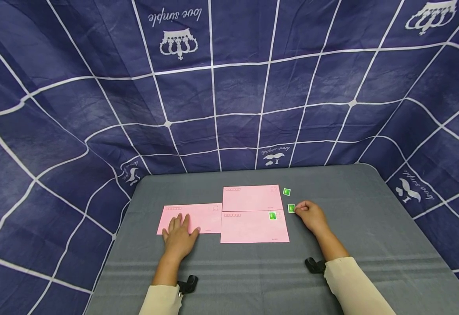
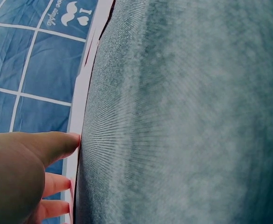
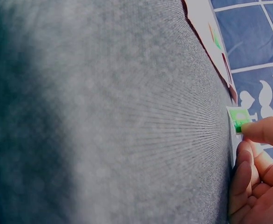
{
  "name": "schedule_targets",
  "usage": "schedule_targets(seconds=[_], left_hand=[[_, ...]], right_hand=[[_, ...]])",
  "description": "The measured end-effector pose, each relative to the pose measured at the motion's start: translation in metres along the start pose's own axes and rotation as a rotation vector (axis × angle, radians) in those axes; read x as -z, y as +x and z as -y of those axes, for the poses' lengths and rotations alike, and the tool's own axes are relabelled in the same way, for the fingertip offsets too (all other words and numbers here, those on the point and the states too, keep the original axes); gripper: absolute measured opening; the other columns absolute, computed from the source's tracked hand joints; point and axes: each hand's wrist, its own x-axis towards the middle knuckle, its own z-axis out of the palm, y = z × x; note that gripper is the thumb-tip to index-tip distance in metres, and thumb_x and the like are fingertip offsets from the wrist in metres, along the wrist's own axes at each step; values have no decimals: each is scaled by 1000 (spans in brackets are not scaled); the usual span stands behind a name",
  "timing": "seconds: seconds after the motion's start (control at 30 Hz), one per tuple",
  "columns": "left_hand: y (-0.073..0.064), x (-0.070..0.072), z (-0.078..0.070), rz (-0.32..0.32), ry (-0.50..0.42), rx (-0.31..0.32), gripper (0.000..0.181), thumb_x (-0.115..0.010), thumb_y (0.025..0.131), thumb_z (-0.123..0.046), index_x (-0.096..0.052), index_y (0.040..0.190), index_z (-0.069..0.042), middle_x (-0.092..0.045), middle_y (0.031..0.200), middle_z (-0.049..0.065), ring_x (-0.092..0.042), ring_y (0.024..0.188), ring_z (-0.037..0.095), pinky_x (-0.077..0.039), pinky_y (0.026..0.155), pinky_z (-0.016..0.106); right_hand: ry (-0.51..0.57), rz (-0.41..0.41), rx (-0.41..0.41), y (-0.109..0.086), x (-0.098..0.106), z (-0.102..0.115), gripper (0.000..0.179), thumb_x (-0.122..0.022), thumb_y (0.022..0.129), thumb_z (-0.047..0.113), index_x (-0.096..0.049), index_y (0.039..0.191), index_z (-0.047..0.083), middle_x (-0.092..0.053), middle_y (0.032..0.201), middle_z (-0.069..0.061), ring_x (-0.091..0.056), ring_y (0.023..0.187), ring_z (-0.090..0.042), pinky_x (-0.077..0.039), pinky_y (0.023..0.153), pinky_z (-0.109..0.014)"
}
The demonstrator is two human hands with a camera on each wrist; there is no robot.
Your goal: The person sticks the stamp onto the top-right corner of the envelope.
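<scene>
Three pink envelopes lie on the grey table. My left hand [image 1: 180, 242] rests on the left envelope [image 1: 210, 221] with its fingers spread; in the left wrist view its thumb [image 2: 62, 144] touches the paper. Right of the envelopes, my right hand [image 1: 312, 216] pinches a green stamp [image 1: 291, 208] by its edge. The right wrist view shows this stamp [image 3: 239, 119] tilted up between thumb and finger. Another green stamp [image 1: 287, 192] lies just behind it on the table. The front envelope [image 1: 253, 229] bears a green stamp [image 1: 272, 215] near its upper right corner.
The back envelope [image 1: 251, 199] touches the front one along its lower edge. Grey cloth covers the table [image 1: 253, 280]. A dark blue curtain [image 1: 237, 87] with white lines encloses the back and both sides.
</scene>
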Motion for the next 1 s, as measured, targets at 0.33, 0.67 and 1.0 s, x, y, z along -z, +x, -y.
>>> schedule_targets(seconds=[0.33, 0.67, 1.0], left_hand=[[0, 1, 1, 24, 14, 4, 70, -60, 98, -39, -39, 154, -3, -27, 162, 27, -17, 152, 48, -8, 115, 78], [0, -1, 1, 26, 10, 3, 70, -60, 98, -39, -38, 154, -3, -26, 163, 27, -16, 153, 48, -7, 115, 79], [1, -1, 2, 24, 10, -6, 70, -60, 98, -40, -40, 154, -3, -28, 162, 26, -18, 153, 48, -9, 114, 79]], right_hand=[[20, 2, 5, -2, 0, 0, 17, -65, 91, 16, -69, 95, 1, -67, 79, -5, -54, 67, -12, -42, 62, -26], [37, 3, 19, -2, 1, 0, 16, -66, 91, 16, -69, 95, 0, -65, 77, -2, -53, 66, -11, -43, 62, -26], [71, 29, -1, -5, 1, 3, 17, -65, 92, 16, -68, 99, 0, -63, 77, 0, -53, 68, -12, -43, 61, -26]])
